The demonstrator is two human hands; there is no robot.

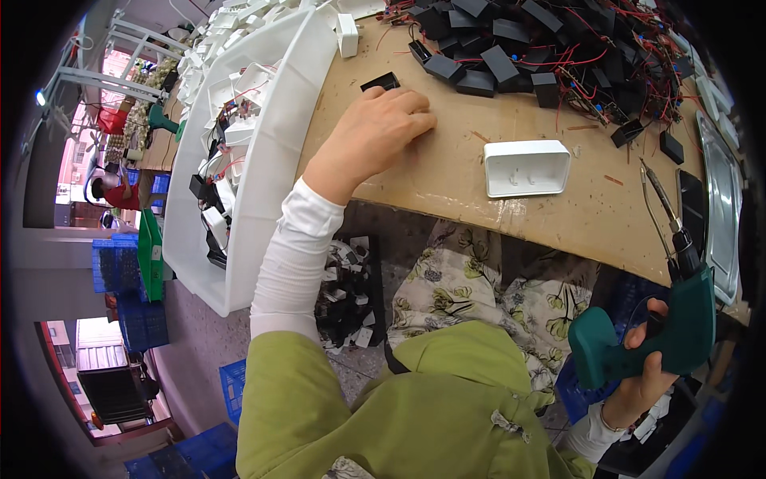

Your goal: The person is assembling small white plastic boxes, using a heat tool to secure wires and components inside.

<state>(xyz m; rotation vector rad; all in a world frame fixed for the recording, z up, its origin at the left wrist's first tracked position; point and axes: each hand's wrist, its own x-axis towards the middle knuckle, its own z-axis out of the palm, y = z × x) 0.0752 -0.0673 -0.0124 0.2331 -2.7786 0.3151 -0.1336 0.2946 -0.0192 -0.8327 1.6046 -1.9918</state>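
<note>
My right hand [645,375] grips a dark green soldering gun [688,319] by its handle, at the lower right. The gun's metal tip [658,188] points up past the table's front edge. My left hand [375,132] is over the table at upper centre, back of the hand up and fingers curled down. A small black plastic case [380,82] lies against its far side. Whatever is under the curled fingers is hidden. Between the two hands, a white plastic housing [527,168] rests on the table, its hollow side showing.
A heap of black cases with red wires [511,56] covers the table's far right. A white bin [267,160] of housings and wired parts stands at the left. One white piece [347,35] stands beside it. A metal tray [722,207] lines the right edge.
</note>
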